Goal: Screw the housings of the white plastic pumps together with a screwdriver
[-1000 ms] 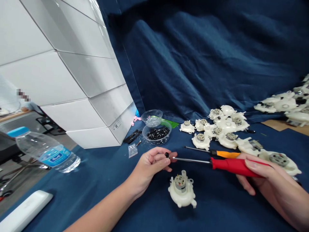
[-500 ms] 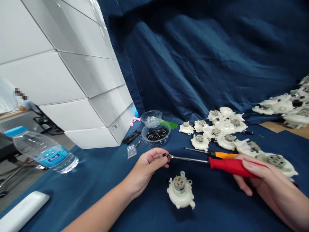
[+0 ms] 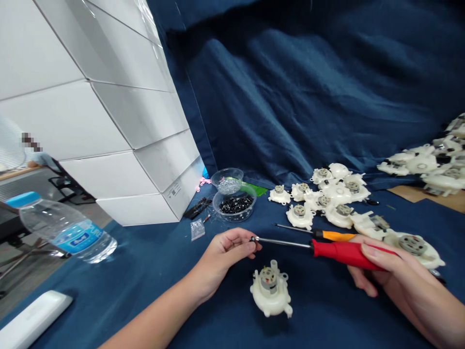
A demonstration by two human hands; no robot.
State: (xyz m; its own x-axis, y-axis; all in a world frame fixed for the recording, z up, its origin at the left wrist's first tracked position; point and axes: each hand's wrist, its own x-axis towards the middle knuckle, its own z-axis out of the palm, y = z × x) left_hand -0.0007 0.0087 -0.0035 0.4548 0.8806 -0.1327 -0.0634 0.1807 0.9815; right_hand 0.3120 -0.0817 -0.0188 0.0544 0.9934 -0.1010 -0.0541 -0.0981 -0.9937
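My right hand is wrapped round the red handle of a screwdriver whose metal shaft points left. My left hand pinches a small dark part at the shaft's tip, fingers curled. Just below the tip, a white round plastic housing with a small grey motor sits upright on the blue cloth. An orange-handled screwdriver lies just behind the red one.
Two clear dishes stand behind my left hand, one with black parts, one with silvery parts. Several white motor housings are piled at right, more at far right. White boxes are stacked at left, beside a water bottle.
The left hand's fingers have closed more tightly round the small part at the screwdriver tip. Both hands have hardly moved; the view has shifted slightly.
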